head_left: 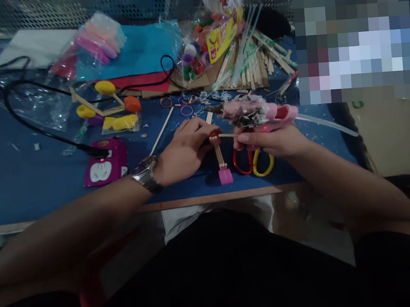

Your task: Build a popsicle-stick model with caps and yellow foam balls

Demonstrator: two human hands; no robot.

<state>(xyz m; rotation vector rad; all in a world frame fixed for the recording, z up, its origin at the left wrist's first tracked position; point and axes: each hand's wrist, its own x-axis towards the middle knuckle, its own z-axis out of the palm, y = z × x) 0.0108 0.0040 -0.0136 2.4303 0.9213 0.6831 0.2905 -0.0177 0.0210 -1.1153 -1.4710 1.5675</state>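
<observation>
My left hand (188,147), with a metal watch (146,172) on its wrist, is closed at the near edge of the table. Its fingertips pinch a small frame of wooden sticks (219,153) by a red piece (213,137). A pink cap-like piece (225,176) sits at the frame's near end. In my right hand (272,139) is a pink glue gun (281,116), its barrel wrapped in ragged material and its nozzle pointing left. A thin stick (227,135) spans from the red piece to my right fingertips. Below that hand show the red and yellow scissor handles (263,163).
A purple power box (106,172) with a black cable stands left. Behind lie a stick-and-cap craft (96,107), rubber bands (186,110), a blue sheet (141,48), bagged caps (193,60) and many wooden sticks (251,70). A cardboard box (393,135) is at right.
</observation>
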